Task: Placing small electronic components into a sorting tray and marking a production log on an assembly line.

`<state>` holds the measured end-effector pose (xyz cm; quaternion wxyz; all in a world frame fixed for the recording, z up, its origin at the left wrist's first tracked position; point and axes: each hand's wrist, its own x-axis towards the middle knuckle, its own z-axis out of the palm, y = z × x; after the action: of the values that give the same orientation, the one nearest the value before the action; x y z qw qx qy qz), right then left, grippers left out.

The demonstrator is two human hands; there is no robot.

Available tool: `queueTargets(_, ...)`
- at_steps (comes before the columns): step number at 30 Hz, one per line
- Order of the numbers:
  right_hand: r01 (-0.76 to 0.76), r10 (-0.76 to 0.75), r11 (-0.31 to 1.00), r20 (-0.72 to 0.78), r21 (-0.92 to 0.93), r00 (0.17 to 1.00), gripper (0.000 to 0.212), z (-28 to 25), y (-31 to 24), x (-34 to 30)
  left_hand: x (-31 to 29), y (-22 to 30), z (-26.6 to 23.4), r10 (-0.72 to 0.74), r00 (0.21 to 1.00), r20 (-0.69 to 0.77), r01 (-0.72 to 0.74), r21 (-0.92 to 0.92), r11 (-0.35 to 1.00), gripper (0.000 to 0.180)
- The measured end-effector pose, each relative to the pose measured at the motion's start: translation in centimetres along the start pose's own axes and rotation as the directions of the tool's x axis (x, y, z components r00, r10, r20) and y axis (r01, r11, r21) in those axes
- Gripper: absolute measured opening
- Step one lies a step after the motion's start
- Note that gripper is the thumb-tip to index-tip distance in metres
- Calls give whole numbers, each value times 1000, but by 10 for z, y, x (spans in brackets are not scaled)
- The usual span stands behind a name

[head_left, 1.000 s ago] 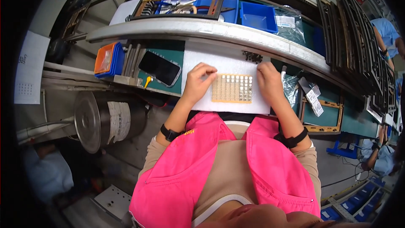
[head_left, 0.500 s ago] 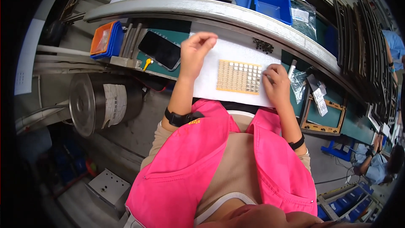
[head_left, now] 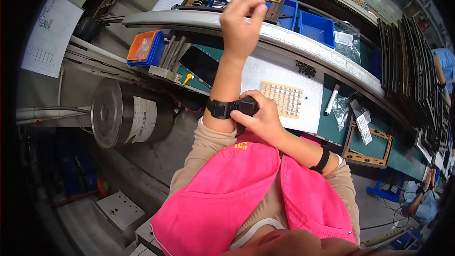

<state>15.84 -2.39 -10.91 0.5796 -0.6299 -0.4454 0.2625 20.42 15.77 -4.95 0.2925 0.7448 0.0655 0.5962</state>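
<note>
My left hand (head_left: 244, 26) is raised above the metal rail with its fingers curled in, and I see nothing in it. A black wristband (head_left: 222, 109) with a boxy module is strapped round my left wrist. Reaching across my body, my right hand (head_left: 263, 116) grips that module between thumb and fingers. Behind my right hand, a tan panel board (head_left: 284, 97) with rows of small cells lies on a white foam sheet (head_left: 253, 72). My forearm and hand partly cover it. Small dark parts (head_left: 305, 69) are heaped at the sheet's far edge.
A pale metal rail (head_left: 180, 17) runs across the bench beyond the sheet. To the left lie a black phone (head_left: 199, 65), a yellow key-like piece (head_left: 188, 78) and an orange bin (head_left: 142, 46). A marker (head_left: 332, 99) and a wooden frame (head_left: 367, 154) are on the right.
My left hand has risen up and away over the rail. My right hand has left the board's right side and crossed to take hold of the wristband. The view has shifted.
</note>
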Motion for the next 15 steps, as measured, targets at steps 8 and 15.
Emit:
queueTargets(8, -452, 445, 770, 128, 450, 886, 39, 12, -28, 6, -13, 5, 1, 497, 793, 352, -564, 116, 818, 11)
queueTargets(15, -214, 177, 942, 157, 260, 972, 46, 25, -37, -26, -16, -3, -8, 17, 991, -129, -34, -130, 991, 7)
